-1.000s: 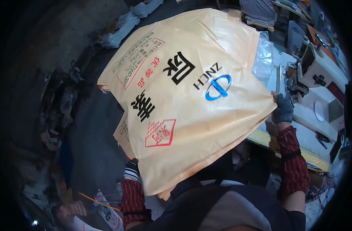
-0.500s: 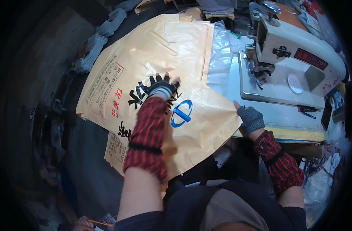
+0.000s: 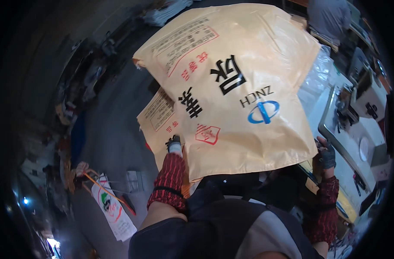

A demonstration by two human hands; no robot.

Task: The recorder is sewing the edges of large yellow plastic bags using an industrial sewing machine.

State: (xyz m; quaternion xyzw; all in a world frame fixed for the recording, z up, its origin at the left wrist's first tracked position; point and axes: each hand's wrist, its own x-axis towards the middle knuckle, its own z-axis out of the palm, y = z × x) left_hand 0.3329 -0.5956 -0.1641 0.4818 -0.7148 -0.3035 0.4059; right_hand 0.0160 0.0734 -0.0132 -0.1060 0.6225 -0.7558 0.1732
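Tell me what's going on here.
A person is handling a large tan printed bag spread out in front of them. Their left hand is by its left edge, where another tan bag shows from underneath; their right hand is at its near right corner. A white sewing machine stands to the right.

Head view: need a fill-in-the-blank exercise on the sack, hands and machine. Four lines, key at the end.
1. The round emblem on the tan sack is coloured ____.
2. The right hand is at the sack's ____ right corner, as seen in the picture.
3. The left hand is at the end of a sleeve patterned in black and ____.
4. The white machine stands toward the ____ side of the picture.

Missing words: blue; lower; red; right.
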